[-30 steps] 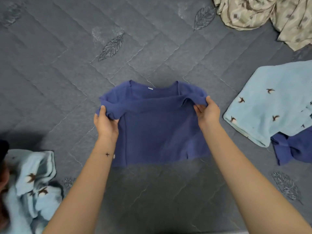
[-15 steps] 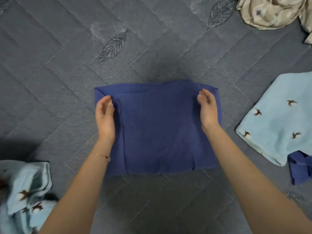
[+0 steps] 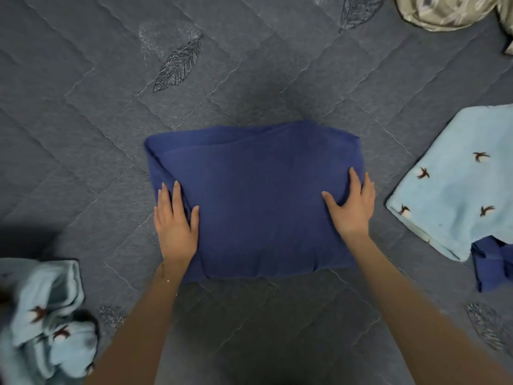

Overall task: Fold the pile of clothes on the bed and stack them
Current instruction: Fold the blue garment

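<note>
A dark blue garment [image 3: 258, 195] lies folded into a rectangle in the middle of the grey quilted bed [image 3: 83, 129]. My left hand [image 3: 175, 220] rests flat on its left edge with straight fingers. My right hand [image 3: 351, 208] presses flat on its right side, fingers spread. A light blue garment with a bird print [image 3: 455, 179] lies unfolded at the right, partly over another dark blue piece [image 3: 492, 266]. A crumpled light blue bird-print garment [image 3: 44, 320] sits at the lower left.
A beige patterned cloth [image 3: 447, 11] lies bunched at the top right corner. Embroidered leaf motifs mark the quilt, one at the upper left of the folded garment [image 3: 177, 65].
The top of the blue garment was folded down over itself. Both hands let go of the cloth, slid down toward me and now lie flat on its sides.
</note>
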Motion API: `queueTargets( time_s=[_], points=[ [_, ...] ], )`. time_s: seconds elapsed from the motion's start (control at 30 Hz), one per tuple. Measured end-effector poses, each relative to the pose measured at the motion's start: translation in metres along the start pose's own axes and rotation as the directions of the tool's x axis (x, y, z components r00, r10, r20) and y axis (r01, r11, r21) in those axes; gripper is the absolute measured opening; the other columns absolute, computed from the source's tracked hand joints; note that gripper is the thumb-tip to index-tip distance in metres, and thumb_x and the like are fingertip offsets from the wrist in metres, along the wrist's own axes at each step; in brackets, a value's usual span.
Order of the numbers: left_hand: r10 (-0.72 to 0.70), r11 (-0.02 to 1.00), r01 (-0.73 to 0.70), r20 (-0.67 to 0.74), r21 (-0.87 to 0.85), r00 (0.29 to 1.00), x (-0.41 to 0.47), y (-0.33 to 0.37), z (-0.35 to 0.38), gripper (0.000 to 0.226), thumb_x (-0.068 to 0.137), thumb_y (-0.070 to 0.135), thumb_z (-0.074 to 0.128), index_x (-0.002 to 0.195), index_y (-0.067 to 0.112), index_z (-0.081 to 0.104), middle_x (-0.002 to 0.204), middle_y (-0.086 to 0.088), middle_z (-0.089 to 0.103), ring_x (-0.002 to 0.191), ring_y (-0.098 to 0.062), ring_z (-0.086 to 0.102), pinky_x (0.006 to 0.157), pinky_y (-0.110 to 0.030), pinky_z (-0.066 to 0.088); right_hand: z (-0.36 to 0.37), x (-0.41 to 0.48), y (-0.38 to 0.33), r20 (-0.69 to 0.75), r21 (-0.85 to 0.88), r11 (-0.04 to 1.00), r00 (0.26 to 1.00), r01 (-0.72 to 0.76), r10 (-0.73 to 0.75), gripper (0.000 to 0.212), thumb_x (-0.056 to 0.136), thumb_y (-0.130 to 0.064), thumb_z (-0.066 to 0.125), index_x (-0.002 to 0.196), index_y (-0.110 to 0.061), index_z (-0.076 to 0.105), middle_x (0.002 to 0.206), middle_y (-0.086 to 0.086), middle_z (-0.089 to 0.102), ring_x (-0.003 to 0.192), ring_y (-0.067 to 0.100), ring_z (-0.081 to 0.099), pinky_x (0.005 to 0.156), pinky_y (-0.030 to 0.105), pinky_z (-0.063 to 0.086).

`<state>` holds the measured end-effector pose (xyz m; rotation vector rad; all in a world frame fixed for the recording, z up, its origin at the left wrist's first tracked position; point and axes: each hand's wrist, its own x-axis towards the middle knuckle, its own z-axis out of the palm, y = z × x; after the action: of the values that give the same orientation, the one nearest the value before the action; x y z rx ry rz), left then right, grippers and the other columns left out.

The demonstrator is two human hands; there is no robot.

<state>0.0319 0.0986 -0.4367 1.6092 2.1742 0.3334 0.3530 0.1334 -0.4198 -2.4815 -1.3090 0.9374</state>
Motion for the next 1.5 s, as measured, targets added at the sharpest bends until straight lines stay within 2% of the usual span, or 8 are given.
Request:
queueTargets(
  time_s=[0.17, 0.37, 0.7, 0.97, 1.17, 1.3, 1.4, 1.5],
  points=[
    [-0.009, 0.997, 0.008, -0.007, -0.078, 1.000, -0.008, -0.002, -0.013, 0.063, 0.096, 0.018, 0.060, 0.149, 0.002, 0.031, 0.155, -0.022, 0.027, 0.144, -0.034, 0.025, 0.116, -0.045, 0.022, 0.007, -0.025, -0.005, -0.006, -0.109, 0.984, 0.990, 0.143, -0.144, 0.076, 0.091, -0.042, 0.062, 0.154, -0.028, 0.021, 0.163, 0.010, -0.002, 0.150, 0.027, -0.005, 0.120, 0.044, -0.004],
    [-0.344, 0.897, 0.289, -0.118, -0.334, 0.932, -0.059, -0.011, -0.017, 0.031, 0.096, 0.016, 0.059, 0.109, -0.010, 0.050, 0.110, -0.025, 0.054, 0.103, -0.041, 0.051, 0.093, -0.047, 0.038, 0.027, -0.072, -0.020, 0.040, -0.179, 0.920, 0.937, 0.349, -0.348, 0.074, 0.089, -0.038, 0.066, 0.152, -0.025, 0.028, 0.163, 0.006, 0.005, 0.150, 0.028, -0.003, 0.120, 0.041, -0.006],
    [-0.302, 0.922, 0.250, -0.146, -0.295, 0.942, -0.130, -0.040, -0.017, 0.009, 0.091, -0.004, 0.059, 0.082, -0.005, 0.059, 0.085, -0.021, 0.060, 0.082, -0.032, 0.052, 0.077, -0.028, 0.031, 0.058, -0.121, 0.006, 0.190, -0.263, 0.935, 0.963, 0.239, -0.193, 0.075, 0.091, -0.041, 0.062, 0.153, -0.027, 0.022, 0.163, 0.005, 0.000, 0.150, 0.026, -0.007, 0.120, 0.045, -0.006],
    [-0.635, 0.689, 0.389, -0.250, -0.612, 0.731, -0.116, -0.066, -0.038, 0.009, 0.098, -0.002, 0.044, 0.094, 0.004, 0.050, 0.088, -0.018, 0.052, 0.083, -0.019, 0.044, 0.079, -0.030, 0.039, 0.057, -0.123, 0.003, 0.188, -0.248, 0.956, 0.976, 0.154, -0.108, 0.072, 0.092, -0.035, 0.061, 0.153, -0.030, 0.022, 0.163, 0.003, -0.003, 0.150, 0.024, -0.008, 0.121, 0.045, -0.004],
    [-0.559, 0.749, 0.438, -0.119, -0.498, 0.820, -0.109, -0.072, -0.039, 0.016, 0.096, 0.003, 0.051, 0.109, -0.006, 0.054, 0.109, -0.026, 0.058, 0.098, -0.031, 0.053, 0.094, -0.044, 0.042, 0.063, -0.125, -0.002, 0.146, -0.223, 0.966, 0.984, 0.129, -0.097, 0.071, 0.091, -0.029, 0.062, 0.152, -0.027, 0.026, 0.163, 0.005, -0.001, 0.150, 0.026, -0.006, 0.120, 0.045, -0.004],
    [-0.206, 0.957, 0.151, -0.216, -0.247, 0.954, -0.079, -0.057, -0.047, 0.036, 0.095, 0.003, 0.052, 0.131, 0.004, 0.056, 0.134, -0.020, 0.049, 0.126, -0.033, 0.044, 0.108, -0.042, 0.030, 0.060, -0.122, 0.003, 0.120, -0.193, 0.969, 0.984, 0.152, -0.130, 0.064, 0.094, -0.034, 0.059, 0.150, -0.028, 0.030, 0.163, 0.004, 0.003, 0.150, 0.024, -0.004, 0.121, 0.044, -0.005],
    [0.171, 0.985, -0.171, -0.001, -0.036, 0.985, -0.046, -0.047, -0.043, 0.046, 0.099, 0.002, 0.045, 0.144, 0.013, 0.046, 0.154, -0.012, 0.033, 0.145, -0.031, 0.024, 0.117, -0.045, 0.016, 0.060, -0.117, 0.003, 0.104, -0.194, 0.968, 0.985, 0.159, -0.141, 0.058, 0.097, -0.038, 0.052, 0.150, -0.029, 0.030, 0.163, 0.004, 0.004, 0.150, 0.024, -0.004, 0.121, 0.043, -0.005],
    [0.160, 0.984, -0.166, 0.086, 0.063, 0.983, -0.012, -0.044, -0.035, 0.047, 0.103, 0.008, 0.039, 0.149, 0.019, 0.036, 0.161, -0.007, 0.017, 0.149, -0.029, 0.011, 0.118, -0.044, 0.012, 0.063, -0.109, -0.001, 0.095, -0.196, 0.968, 0.985, 0.158, -0.142, 0.056, 0.099, -0.039, 0.048, 0.151, -0.028, 0.029, 0.163, 0.004, 0.003, 0.150, 0.024, -0.004, 0.121, 0.043, -0.005]
  ],
)
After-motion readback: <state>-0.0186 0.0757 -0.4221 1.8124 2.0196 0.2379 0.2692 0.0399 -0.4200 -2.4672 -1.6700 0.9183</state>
